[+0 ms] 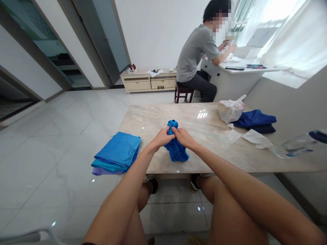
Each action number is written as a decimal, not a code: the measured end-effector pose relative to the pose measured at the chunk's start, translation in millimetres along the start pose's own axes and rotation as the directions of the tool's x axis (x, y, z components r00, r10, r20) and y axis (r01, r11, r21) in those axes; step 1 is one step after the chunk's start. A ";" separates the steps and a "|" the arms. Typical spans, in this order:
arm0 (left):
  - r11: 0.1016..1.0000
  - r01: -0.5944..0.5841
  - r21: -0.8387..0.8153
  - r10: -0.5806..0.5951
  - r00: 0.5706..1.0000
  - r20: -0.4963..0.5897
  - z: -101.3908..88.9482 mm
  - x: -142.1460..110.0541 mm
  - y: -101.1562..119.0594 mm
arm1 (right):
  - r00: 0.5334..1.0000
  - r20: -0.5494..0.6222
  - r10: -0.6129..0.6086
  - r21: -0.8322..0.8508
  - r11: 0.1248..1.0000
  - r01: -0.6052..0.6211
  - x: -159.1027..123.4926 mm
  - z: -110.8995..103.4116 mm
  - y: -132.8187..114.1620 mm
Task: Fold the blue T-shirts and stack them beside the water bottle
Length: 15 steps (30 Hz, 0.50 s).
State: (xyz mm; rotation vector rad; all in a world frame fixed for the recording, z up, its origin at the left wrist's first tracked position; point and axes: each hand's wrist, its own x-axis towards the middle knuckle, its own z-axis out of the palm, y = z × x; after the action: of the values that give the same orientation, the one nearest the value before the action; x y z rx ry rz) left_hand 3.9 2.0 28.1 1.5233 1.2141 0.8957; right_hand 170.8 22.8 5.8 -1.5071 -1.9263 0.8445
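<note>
Clenching bunched blue cloth (176,149); left grip (160,138) and right grip (183,137) both closed around its top.

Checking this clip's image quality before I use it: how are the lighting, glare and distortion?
Head view: the curtained window at upper right is blown out to white; bright glare spots sit on the marble table top; wide-angle distortion bows the scene's edges and stretches the forearms; the left hand, right hand and blue cloth look sharp, without obvious blur.
</note>
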 end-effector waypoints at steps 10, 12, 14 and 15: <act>0.993 0.108 -0.049 -0.115 0.976 -0.186 -6.7 -5.9 -24.3 | 0.994 0.106 -0.033 -0.055 0.998 0.039 -4.5 14.5 -12.3; 0.995 0.086 -0.058 -0.095 0.982 -0.164 -11.7 -7.8 -26.0 | 0.990 0.116 -0.083 -0.006 0.996 0.085 -6.5 12.0 -10.6; 0.997 0.046 -0.068 -0.055 0.991 -0.122 -15.7 -10.0 -23.5 | 0.985 0.093 -0.145 0.025 0.989 0.143 -10.8 8.3 -10.2; 0.997 0.020 -0.075 -0.028 0.994 -0.102 -17.0 -11.2 -20.9 | 0.982 0.078 -0.171 0.032 0.985 0.169 -13.6 6.0 -11.1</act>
State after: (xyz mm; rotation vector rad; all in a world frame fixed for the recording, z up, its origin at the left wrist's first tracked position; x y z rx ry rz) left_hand -20.2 -4.0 12.8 1.4156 1.2560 1.0030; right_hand 162.3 6.8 9.7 -1.2906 -2.0615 0.8609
